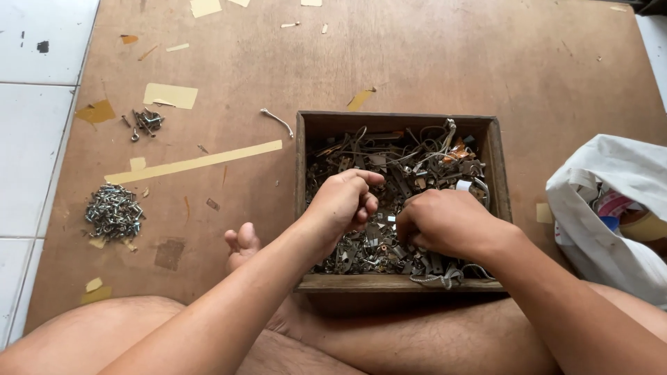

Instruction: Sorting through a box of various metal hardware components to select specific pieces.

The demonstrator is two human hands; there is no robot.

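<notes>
**Both hands in box of scrap metal parts**

The wooden box [300, 180] sits on a brown board [417, 62], near its front edge, against the seated person's legs. It holds mixed metal parts [410, 167]. The left hand [342, 203] is curled over the parts, fingertips pinched together; what they pinch cannot be told. The right hand [445, 222] is clenched, knuckles up, its contents hidden. Two screw piles, large [113, 212] and small [146, 122], lie near the board's left edge. A white bag [597, 208] sits at the right edge.
</notes>
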